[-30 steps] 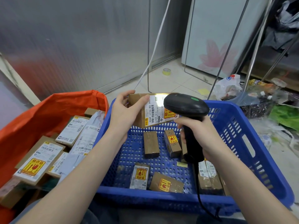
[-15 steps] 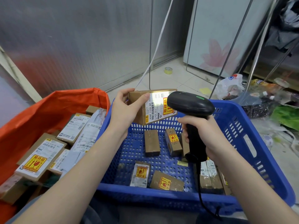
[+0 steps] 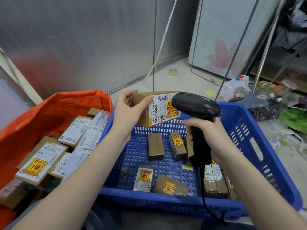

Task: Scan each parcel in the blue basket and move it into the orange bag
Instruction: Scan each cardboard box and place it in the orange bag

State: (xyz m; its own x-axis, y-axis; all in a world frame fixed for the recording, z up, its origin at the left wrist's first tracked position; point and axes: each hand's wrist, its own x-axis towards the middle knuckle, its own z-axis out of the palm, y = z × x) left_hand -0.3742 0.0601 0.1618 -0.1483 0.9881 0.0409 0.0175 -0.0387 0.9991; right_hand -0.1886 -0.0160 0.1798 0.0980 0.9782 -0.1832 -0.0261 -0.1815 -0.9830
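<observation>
Left hand [image 3: 129, 112] grips a brown cardboard parcel [image 3: 154, 110] by its left end, thumb across the front face and fingers curled over the top edge, holding it in the air above the far rim of the blue basket [image 3: 259, 146]. White shipping label with barcode and a yellow-red fragile sticker faces the camera. Right hand [image 3: 211, 136] is wrapped tight round the handle of a black barcode scanner [image 3: 196, 107] — scanner head sits just right of the parcel and overlaps the label's right edge, green light on top; black cable hangs down from the handle past the basket's near rim. Below and between the hands, on the basket floor: two small upright cartons, two more lying flat near the front wall, and a few under the right forearm, partly hidden so the count there is unclear. Orange bag [image 3: 49, 117] stands open to the left of the left hand, touching the basket's left side, already holding several labelled boxes and a pale mailer. Beyond the hands — tiled floor with a roll of tape [image 3: 172, 71] and plastic litter off to the right.
</observation>
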